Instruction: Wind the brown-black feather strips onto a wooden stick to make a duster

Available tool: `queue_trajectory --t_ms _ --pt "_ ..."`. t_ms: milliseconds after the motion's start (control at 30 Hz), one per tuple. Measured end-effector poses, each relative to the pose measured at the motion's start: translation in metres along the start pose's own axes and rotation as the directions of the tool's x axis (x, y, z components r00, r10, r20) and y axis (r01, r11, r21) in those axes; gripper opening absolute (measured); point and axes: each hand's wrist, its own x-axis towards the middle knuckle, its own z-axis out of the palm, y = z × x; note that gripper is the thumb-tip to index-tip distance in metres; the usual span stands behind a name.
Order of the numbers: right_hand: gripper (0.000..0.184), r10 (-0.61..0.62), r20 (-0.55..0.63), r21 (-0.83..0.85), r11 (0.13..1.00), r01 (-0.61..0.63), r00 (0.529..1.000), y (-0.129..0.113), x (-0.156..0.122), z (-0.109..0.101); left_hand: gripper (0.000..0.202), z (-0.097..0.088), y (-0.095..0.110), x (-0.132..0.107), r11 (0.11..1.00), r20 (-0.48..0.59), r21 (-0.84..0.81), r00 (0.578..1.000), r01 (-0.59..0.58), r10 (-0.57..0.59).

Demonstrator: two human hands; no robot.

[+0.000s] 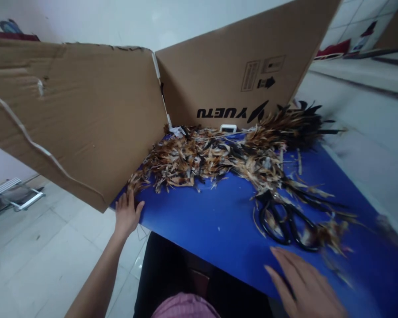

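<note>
at the near left corner of the blue worktop (pixel 199 225): the left hand (pixel 128 214), palm down, fingers loosely spread and pointing away, wide and holding nothing. fingertips just short of the left end of the heap of feathers (pixel 199 159), near it but apart from it. right beside the lower corner of the cardboard screen (pixel 86 119), whether touching it or not cannot be told.

at the near right edge of the worktop: the right hand (pixel 305 285), blurred, flat and wide, fingers stretched out toward the far left, gripping nothing. just beyond its fingertips, a pair of black scissors (pixel 285 223) lying flat, handles toward the hand, loose feathers across and around them. close, but not touching as far as can be seen.

between and beyond both hands: brown, white and black feathers in a long band across the far half of the worktop, from the left corner over to the right edge, darkest and longest at the far right, some sticking out past the edge. bare blue surface between the band and the near edge.

behind the feathers: the cardboard screen standing upright in two panels joined at a taped fold, the right-hand panel with its printed lettering upside down. at its foot, a small white object (pixel 228 128), too small to tell apart.

below, to the left: pale tiled floor (pixel 53 251) and a metal frame (pixel 20 194) lying on it.
</note>
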Motion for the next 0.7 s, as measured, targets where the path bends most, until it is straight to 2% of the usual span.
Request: queue_trajectory --t_ms 67,133,200,267,333,367,400,433,467,500,533,567,600,667,700 --pt "0.041 0.117 0.083 -0.021 0.993 -0.115 0.99 -0.023 0.0 0.007 0.072 0.006 0.013 0.011 1.0 0.129 0.0 0.992 0.016 -0.016" --pt "0.052 0.218 0.157 -0.03 0.976 -0.216 0.963 -0.047 0.025 0.017 0.075 0.011 0.033 0.032 0.998 0.208 -0.051 0.978 0.027 -0.016" --pt "0.056 0.226 0.258 0.009 0.972 -0.236 0.939 -0.065 0.064 0.026 0.076 0.013 0.06 0.055 0.986 0.246 -0.163 0.967 -0.029 0.069" --pt "0.055 0.19 0.339 0.08 0.97 -0.23 0.921 -0.07 0.1 0.028 0.075 0.011 0.086 0.073 0.961 0.26 -0.272 0.958 -0.044 0.117" --pt "0.052 0.166 0.38 0.132 0.964 -0.231 0.91 -0.063 0.117 0.023 0.074 0.001 0.108 0.077 0.962 0.191 -0.273 0.981 0.014 0.04" --pt "0.053 0.206 0.355 0.116 0.958 -0.262 0.912 -0.055 0.116 0.018 0.074 -0.006 0.116 0.074 0.969 0.084 -0.248 0.996 0.002 0.02" --pt "0.054 0.269 0.296 0.077 0.95 -0.304 0.916 -0.046 0.109 0.011 0.074 -0.013 0.122 0.067 0.974 -0.051 -0.225 0.998 -0.037 0.027" --pt "0.055 0.34 0.215 0.025 0.935 -0.353 0.915 -0.035 0.097 0.004 0.074 -0.021 0.128 0.058 0.969 -0.145 -0.216 0.985 -0.12 0.089" --pt "0.055 0.408 0.13 -0.029 0.913 -0.408 0.904 -0.024 0.083 -0.003 0.071 -0.028 0.135 0.047 0.948 -0.196 -0.219 0.962 -0.232 0.19" --pt "0.054 0.474 0.056 -0.077 0.879 -0.47 0.879 -0.013 0.07 -0.01 0.066 -0.035 0.143 0.036 0.899 -0.208 -0.234 0.922 -0.37 0.325" --pt "0.053 0.514 0.006 -0.115 0.852 -0.51 0.858 -0.003 0.058 -0.016 0.06 -0.04 0.153 0.025 0.812 -0.194 -0.259 0.852 -0.523 0.487" --pt "0.05 0.539 0.006 -0.155 0.833 -0.532 0.842 0.006 0.051 -0.021 0.055 -0.044 0.166 0.015 0.693 -0.168 -0.294 0.749 -0.658 0.64" --pt "0.046 0.554 0.033 -0.198 0.819 -0.538 0.832 0.013 0.048 -0.024 0.053 -0.046 0.18 0.006 0.558 -0.144 -0.329 0.624 -0.762 0.768" --pt "0.039 0.561 0.131 -0.28 0.812 -0.512 0.817 0.023 0.056 -0.026 0.052 -0.043 0.214 -0.007 0.266 -0.102 -0.379 0.325 -0.887 0.94" --pt "0.036 0.57 0.181 -0.319 0.805 -0.5 0.802 0.025 0.065 -0.025 0.053 -0.04 0.232 -0.01 0.177 -0.098 -0.401 0.234 -0.899 0.967"
